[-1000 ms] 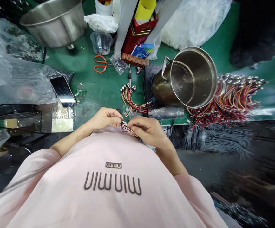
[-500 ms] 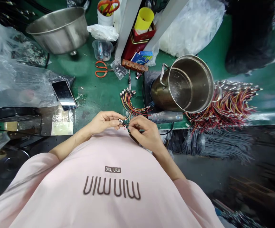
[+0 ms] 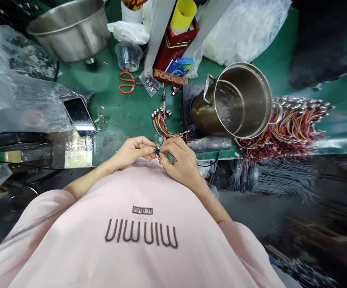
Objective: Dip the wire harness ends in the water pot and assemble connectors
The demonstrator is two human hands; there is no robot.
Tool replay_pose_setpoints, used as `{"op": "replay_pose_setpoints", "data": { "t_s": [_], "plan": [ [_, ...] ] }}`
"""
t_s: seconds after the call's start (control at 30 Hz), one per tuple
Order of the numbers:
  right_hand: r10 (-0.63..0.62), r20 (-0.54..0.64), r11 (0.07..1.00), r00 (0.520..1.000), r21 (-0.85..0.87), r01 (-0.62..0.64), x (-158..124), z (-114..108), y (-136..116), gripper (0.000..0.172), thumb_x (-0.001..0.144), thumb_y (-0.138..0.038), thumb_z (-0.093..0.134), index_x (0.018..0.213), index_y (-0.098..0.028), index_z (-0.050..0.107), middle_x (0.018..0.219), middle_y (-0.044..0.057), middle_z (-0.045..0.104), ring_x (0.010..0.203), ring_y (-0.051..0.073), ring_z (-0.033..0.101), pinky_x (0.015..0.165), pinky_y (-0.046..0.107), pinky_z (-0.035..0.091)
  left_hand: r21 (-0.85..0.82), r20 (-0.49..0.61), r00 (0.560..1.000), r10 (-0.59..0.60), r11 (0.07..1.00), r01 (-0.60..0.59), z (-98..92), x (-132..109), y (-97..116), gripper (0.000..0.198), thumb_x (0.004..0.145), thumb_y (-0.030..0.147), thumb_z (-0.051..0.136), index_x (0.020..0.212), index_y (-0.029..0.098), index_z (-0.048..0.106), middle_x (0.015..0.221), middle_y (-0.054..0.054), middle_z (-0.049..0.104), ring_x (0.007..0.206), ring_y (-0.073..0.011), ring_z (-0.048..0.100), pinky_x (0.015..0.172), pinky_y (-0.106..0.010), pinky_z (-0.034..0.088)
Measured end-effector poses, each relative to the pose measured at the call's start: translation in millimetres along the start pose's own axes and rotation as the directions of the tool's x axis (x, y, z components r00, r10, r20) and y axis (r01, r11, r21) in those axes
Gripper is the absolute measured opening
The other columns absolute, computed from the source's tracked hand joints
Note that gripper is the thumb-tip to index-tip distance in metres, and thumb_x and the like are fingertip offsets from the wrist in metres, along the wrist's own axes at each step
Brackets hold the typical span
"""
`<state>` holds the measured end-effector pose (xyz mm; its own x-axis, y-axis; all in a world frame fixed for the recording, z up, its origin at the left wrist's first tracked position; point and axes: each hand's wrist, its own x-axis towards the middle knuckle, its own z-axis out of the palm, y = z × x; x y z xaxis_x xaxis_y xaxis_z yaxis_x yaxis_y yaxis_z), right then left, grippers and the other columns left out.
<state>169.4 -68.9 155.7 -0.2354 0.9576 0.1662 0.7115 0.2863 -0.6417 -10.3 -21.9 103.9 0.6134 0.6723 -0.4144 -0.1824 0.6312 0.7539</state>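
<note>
Close to my chest, at the bench's front edge, my two hands meet over a small wired connector (image 3: 157, 150). My left hand (image 3: 135, 152) pinches its metal end between thumb and fingers. On the other side, my right hand (image 3: 179, 158) is closed on the thin wires, thumb and forefinger together. Red and dark strands show below the fingertips; the exact joint is partly hidden. Just beyond the hands lies a small bunch of connector cables (image 3: 163, 122) with red, yellow and black wires, their metal ends pointing away from me.
To the right, a deep metal pot (image 3: 233, 104) stands tilted, beside a large heap of wired connectors (image 3: 290, 132). Orange-handled scissors (image 3: 127, 83), a phone (image 3: 80, 117) and a steel basin (image 3: 71, 34) are at left. Grey cables (image 3: 269, 180) hang below the bench edge. A red tin (image 3: 171, 50) stands at the back.
My hands have drawn closer together, and the connector's metal end is now more covered by fingers. The view has shifted slightly, so the bench items sit a little higher.
</note>
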Motion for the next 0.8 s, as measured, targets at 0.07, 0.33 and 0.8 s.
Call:
{"op": "replay_pose_setpoints", "data": {
  "t_s": [0.07,0.33,0.8],
  "plan": [
    [-0.007,-0.005,1.0,1.0,0.01,0.007,-0.9,-1.6,-0.1,0.012,0.083,-0.011,0.055,0.079,-0.021,0.056,0.088,0.006,0.061,0.086,0.019,0.06,0.078,0.033,0.05,-0.009,0.014,1.0,-0.004,1.0,0.004,0.3,-0.6,0.9,0.041,0.066,0.044,0.082,0.086,0.012,0.066,0.068,-0.002,0.072,0.058,-0.0107,0.065,0.062,-0.023,0.054],
    [0.013,0.034,0.993,0.999,0.121,-0.017,4.0,0.4,-1.5,0.013,0.079,-0.008,0.054,0.074,-0.02,0.057,0.087,0.005,0.061,0.084,0.018,0.06,0.077,0.033,0.05,-0.006,0.05,0.998,-0.023,1.0,0.024,1.7,-0.9,2.0,0.042,0.065,0.045,0.083,0.084,0.012,0.065,0.067,-0.003,0.072,0.059,-0.0116,0.067,0.061,-0.023,0.054],
    [0.099,0.151,0.889,0.983,0.431,-0.156,-0.4,-4.6,18.1,0.01,0.086,-0.017,0.055,0.084,-0.02,0.064,0.093,0.005,0.066,0.091,0.016,0.063,0.078,0.032,0.053,-0.251,0.004,0.999,-0.042,0.967,0.042,-6.5,2.5,2.8,0.041,0.064,0.041,0.085,0.084,0.013,0.063,0.063,0.0,0.069,0.053,-0.0093,0.064,0.057,-0.02,0.053]
  ]
}}
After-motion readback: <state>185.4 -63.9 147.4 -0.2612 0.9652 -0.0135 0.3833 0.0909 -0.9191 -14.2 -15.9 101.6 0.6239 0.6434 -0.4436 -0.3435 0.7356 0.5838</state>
